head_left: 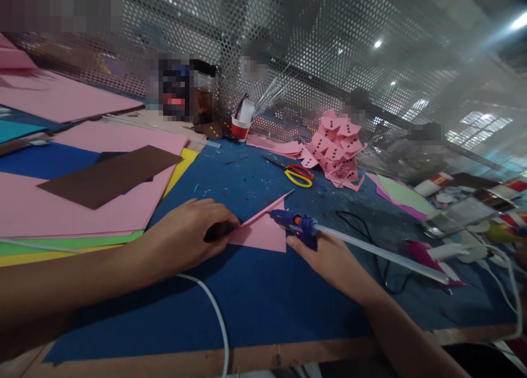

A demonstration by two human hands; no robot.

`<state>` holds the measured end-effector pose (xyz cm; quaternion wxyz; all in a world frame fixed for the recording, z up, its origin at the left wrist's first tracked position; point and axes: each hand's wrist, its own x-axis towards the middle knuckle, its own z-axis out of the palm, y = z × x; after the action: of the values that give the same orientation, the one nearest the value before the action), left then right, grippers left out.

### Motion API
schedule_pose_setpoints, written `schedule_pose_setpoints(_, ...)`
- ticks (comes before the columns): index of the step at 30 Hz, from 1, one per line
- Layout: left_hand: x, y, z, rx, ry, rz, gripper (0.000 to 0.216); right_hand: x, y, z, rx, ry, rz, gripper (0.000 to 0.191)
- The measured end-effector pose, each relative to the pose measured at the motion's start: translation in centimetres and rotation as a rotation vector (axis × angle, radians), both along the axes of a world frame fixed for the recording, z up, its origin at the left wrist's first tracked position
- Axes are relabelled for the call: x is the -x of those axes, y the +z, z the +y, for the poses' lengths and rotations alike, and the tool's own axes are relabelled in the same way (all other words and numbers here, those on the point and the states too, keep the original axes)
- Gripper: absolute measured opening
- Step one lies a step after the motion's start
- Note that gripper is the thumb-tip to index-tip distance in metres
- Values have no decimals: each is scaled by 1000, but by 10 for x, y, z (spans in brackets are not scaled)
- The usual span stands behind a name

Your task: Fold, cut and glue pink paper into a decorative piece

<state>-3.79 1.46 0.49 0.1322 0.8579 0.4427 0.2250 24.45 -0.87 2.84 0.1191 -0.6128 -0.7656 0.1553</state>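
A folded pink paper piece with a raised flap lies on the blue table cover. My left hand pinches its left corner between thumb and fingers. My right hand is closed around the handle of a blue glue gun, which has a long clear glue stick sticking out of its back. The gun's nozzle points left, at the flap of the pink paper; whether it touches I cannot tell. Beyond the paper lie scissors with red and yellow handles.
Pink, green and yellow sheets are stacked at left, with a brown strip on top. At the back stand a red and white cup and a pile of folded pink pieces. A white cable crosses the front edge; a black cord lies right.
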Motion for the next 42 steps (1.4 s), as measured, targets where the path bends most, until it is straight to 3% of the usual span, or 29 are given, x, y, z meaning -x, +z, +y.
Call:
schedule_pose_setpoints(19,1,-3,1,-33,-21,-54,16,-7,-3,16,-12,-68,-65,51)
schedule_pose_setpoints(32,1,-3,1,-28,-36,-36,17,-8,-5,16,0,-89,-54,50)
schedule_pose_setpoints(36,2,-5,2,-25,-36,-18,16,-11,-3,13,-17,0,114,44)
schedule_pose_setpoints(42,3,-6,3,-18,-46,-13,17,-20,8,14,189,9,522,33)
